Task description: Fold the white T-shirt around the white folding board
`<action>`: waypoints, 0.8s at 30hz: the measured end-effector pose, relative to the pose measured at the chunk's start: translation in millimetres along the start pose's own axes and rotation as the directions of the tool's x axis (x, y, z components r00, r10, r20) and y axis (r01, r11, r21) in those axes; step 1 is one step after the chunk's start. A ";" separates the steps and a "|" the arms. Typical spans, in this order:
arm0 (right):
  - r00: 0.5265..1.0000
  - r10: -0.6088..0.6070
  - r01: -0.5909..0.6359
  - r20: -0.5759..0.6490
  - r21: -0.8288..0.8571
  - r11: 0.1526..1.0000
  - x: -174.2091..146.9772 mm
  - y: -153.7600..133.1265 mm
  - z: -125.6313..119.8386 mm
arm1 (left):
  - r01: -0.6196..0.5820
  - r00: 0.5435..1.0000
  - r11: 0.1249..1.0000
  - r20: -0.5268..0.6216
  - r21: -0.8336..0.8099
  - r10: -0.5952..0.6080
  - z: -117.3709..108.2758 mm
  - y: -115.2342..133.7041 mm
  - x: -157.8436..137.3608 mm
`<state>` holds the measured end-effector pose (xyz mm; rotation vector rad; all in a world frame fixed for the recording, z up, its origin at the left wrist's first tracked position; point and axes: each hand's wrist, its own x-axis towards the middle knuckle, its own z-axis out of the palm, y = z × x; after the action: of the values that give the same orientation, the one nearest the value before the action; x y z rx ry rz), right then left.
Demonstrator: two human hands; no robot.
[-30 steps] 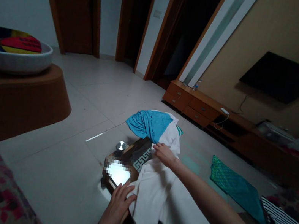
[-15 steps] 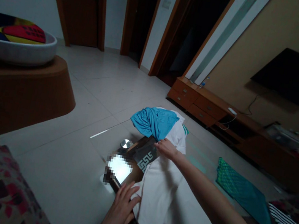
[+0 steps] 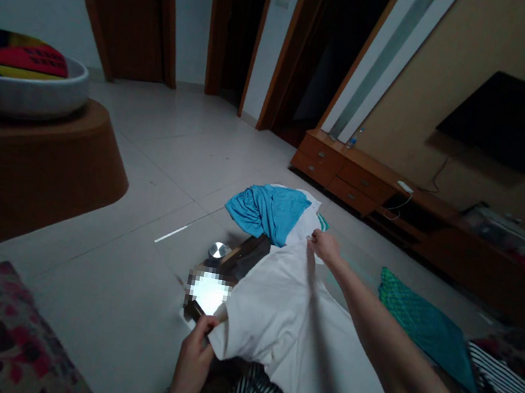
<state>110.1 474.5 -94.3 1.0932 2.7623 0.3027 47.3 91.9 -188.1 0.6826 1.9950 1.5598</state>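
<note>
While my left hand [image 3: 195,355] pinches the near corner of the white garment [image 3: 269,303], my right hand [image 3: 326,245] pinches its far edge. The garment is stretched between both hands, and it covers a part of the dark tabletop [image 3: 247,258]. I see a blue cloth [image 3: 267,211] just beyond it, and a bright screen [image 3: 208,294], partly blurred, near my left hand.

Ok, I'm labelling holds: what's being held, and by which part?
The white cloth: the left grip pinches its left edge, the right grip its far edge.
</note>
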 end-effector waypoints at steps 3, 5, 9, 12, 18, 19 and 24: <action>0.999 -0.010 0.011 -0.044 0.025 1.000 -1.4 -5.8 1.0 | 0.009 1.000 1.000 0.011 -0.019 -0.009 -5.2 -1.5 3.3; 0.986 -0.114 0.121 -0.125 0.047 0.991 -3.0 -21.0 1.6 | 0.015 0.998 0.999 0.069 -0.045 -0.012 -5.1 -6.2 2.6; 0.860 -0.492 0.510 -0.134 0.175 0.842 -8.3 -66.9 6.7 | -0.036 0.998 0.999 0.047 0.014 0.035 -1.1 -19.7 -3.3; 0.717 -0.692 0.681 -0.084 0.298 0.669 -17.6 -104.2 14.8 | -0.151 0.988 0.979 0.028 0.140 0.149 1.8 -23.5 -8.5; 0.627 -0.779 0.758 -0.002 0.231 0.610 -41.4 -136.7 14.7 | -0.314 0.949 0.902 0.134 0.295 0.286 4.1 2.6 -16.3; 0.608 -0.794 0.772 0.006 0.230 0.593 -44.9 -133.4 11.1 | -0.358 0.932 0.884 0.171 0.300 0.319 3.4 9.0 -17.8; 0.612 -0.786 0.702 0.087 0.398 0.591 -65.7 -94.5 -8.7 | -0.620 0.758 0.748 0.424 0.235 0.495 -1.1 28.8 -30.4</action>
<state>93.4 360.7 -104.3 -0.1155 2.7702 -0.4027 71.3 77.0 -157.2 1.7307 1.9117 1.2376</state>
